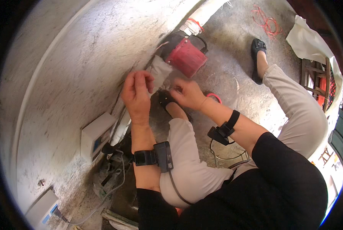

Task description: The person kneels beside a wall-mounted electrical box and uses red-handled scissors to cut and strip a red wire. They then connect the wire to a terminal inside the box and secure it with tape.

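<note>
Dull red drum-shaped housing (187, 58) with a black end sits beside the scuffed white wall (71, 73), just beyond the left hand (137, 94) and right hand (190, 94). Left fingers bend together, right fingers curl, blurred; cannot tell whether either grips anything. Wall bounds the left; stained grey concrete floor (232, 48) extends rightward past a black shoe (257, 57).

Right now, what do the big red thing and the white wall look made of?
Red thing: maybe hard plastic or painted metal; its smooth, dull coating hides which. White wall: probably painted plaster, matte, with uneven bumps and dark scuffs.
</note>
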Demonstrator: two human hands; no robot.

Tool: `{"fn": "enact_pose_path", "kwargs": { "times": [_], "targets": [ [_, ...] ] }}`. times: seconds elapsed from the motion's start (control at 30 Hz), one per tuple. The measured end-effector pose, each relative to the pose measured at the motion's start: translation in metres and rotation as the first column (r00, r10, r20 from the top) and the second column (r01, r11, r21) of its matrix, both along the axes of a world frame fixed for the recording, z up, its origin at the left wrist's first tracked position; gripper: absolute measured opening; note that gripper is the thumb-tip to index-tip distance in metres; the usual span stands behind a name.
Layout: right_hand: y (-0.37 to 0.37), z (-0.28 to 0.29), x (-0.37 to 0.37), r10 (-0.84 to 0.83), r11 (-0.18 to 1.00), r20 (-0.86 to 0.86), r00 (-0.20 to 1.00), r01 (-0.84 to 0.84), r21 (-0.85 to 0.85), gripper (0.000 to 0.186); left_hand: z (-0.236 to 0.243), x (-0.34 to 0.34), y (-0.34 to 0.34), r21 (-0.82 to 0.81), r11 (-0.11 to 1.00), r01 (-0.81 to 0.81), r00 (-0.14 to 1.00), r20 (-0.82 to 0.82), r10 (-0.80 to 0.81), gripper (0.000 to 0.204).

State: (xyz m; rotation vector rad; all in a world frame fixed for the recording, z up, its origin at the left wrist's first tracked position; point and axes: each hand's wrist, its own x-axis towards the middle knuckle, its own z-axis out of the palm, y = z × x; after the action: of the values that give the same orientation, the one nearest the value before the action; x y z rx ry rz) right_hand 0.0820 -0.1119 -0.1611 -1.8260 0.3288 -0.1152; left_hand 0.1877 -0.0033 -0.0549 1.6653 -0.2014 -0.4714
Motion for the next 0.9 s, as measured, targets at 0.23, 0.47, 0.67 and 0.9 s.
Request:
{"fn": "enact_pose_path", "kwargs": {
  "times": [0.23,0.47,0.67,0.9],
  "targets": [
    [0.029,-0.026,0.014,-0.346,0.913,-0.089,0.934,0.357,0.197,0.036,-0.027,0.004,-0.017,0.327,0.945,-0.012,0.967,0.244,-0.072,0.014],
    [0.035,-0.054,0.029,-0.318,0.851,-0.202,0.926,0.373,0.371,0.032,-0.038,-0.007,-0.029,0.797,0.596,-0.104,0.724,0.471,-0.504,0.042],
    [0.037,-0.034,0.046,-0.359,0.048,-0.433,0.827,0.479,0.876,0.016,-0.044,0.003,-0.029,0.684,0.711,-0.160,0.750,0.553,-0.363,0.029],
    [0.029,-0.029,0.050,-0.357,-0.029,-0.503,0.787,0.529,0.848,0.015,-0.045,0.007,-0.024,0.535,0.823,-0.193,0.769,0.603,-0.212,0.015]
  ]
}}
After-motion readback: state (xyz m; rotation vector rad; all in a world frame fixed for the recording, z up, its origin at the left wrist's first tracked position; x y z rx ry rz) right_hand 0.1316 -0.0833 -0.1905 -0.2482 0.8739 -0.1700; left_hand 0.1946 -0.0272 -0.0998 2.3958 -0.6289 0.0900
